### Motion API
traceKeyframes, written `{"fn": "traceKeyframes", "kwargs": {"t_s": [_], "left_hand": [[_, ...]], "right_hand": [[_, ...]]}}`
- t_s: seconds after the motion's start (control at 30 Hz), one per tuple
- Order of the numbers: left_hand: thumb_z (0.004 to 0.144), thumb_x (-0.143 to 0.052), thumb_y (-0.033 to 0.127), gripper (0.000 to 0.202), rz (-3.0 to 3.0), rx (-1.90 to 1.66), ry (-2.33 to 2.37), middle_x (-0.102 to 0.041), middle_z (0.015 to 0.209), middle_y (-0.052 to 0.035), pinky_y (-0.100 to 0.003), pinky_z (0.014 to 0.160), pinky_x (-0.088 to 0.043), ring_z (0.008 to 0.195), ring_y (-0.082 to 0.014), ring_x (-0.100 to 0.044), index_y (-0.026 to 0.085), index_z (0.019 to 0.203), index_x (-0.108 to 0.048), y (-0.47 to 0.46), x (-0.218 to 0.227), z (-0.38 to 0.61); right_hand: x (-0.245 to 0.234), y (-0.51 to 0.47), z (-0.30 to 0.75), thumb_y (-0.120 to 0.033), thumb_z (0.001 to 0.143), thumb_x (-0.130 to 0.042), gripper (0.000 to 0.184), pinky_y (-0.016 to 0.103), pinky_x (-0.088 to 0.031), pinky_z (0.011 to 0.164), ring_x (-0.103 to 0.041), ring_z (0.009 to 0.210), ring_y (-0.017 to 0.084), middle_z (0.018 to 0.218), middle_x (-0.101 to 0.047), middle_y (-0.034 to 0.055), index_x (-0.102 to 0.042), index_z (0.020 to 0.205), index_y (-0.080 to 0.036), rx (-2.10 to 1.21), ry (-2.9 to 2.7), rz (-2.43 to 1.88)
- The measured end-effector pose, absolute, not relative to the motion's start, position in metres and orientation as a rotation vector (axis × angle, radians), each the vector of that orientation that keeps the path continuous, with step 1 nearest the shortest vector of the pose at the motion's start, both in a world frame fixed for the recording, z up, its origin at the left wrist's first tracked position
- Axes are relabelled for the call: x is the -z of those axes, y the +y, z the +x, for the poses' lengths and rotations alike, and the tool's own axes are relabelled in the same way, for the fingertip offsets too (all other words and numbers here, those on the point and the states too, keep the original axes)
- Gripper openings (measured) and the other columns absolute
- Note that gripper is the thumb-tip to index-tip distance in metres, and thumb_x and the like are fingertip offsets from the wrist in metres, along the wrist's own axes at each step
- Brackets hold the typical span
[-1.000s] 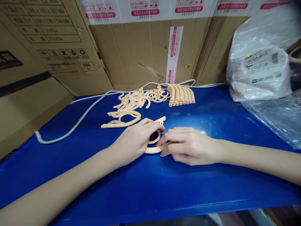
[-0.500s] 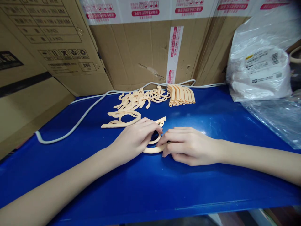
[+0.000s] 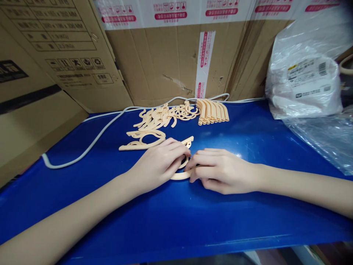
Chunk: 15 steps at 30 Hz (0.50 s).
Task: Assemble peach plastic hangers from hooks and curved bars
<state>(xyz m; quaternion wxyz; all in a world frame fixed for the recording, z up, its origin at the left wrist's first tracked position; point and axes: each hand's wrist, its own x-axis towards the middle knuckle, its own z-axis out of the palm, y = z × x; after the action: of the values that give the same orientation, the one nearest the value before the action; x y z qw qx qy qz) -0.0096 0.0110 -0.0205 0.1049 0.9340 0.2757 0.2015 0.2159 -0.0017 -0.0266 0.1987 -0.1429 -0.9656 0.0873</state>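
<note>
**Cream looped piece in both hands, mid-surface; one similar piece lying by, plenty of parts loose**

Held piece [image 3: 180, 176]: middle of the blue surface [image 3: 176, 221], about halfway between far and near edges. Curved bar faced the near edge, part of a ring showed behind it, a straight end stuck out toward the far edge. Couldn't tell if it touched the surface.

Left hand [image 3: 158, 162]: clamped on the piece's left side, fingers curled over and hiding much of it. Right hand [image 3: 220, 171]: thumb and fingers pinched on the bar's right end. Fingertips of the two hands near each other, not touching.

Progress, my read: held piece looked partly or mostly joined; the joints were covered, so can't confirm. One similar looped piece [image 3: 135, 147] lay just beyond the left hand, toward the left edge; looked put together. Still loose: a heap of hooks and curved bits [image 3: 157, 117] near the far edge, and a neat row of bent arms [image 3: 212, 112] just right of it. So most stock looked unused.

Farther out: white cable [image 3: 102, 133] along the far edge, looping toward the left edge; cardboard [image 3: 165, 55] behind; plastic bag [image 3: 306, 81] at the far right corner.
</note>
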Motion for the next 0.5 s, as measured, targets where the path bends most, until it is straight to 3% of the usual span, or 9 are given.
{"fn": "traceKeyframes", "kwargs": {"t_s": [0.5], "left_hand": [[0.097, -0.038, 0.014, 0.024, 2.772, -0.529, 0.852, -0.065, 0.103, -0.0069, -0.035, 0.087, -0.044, 0.098, -0.0197, -0.054, 0.014, 0.105, -0.061, 0.0106, 0.0202, -0.0082]], "right_hand": [[0.0266, -0.0021, 0.2136, -0.01, 0.088, -0.048, 0.016, 0.029, -0.04, 0.076, -0.05, 0.082, 0.016, 0.088, -0.063, 0.0048, -0.062, 0.087, -0.016, -0.26, -2.68, -0.44]]}}
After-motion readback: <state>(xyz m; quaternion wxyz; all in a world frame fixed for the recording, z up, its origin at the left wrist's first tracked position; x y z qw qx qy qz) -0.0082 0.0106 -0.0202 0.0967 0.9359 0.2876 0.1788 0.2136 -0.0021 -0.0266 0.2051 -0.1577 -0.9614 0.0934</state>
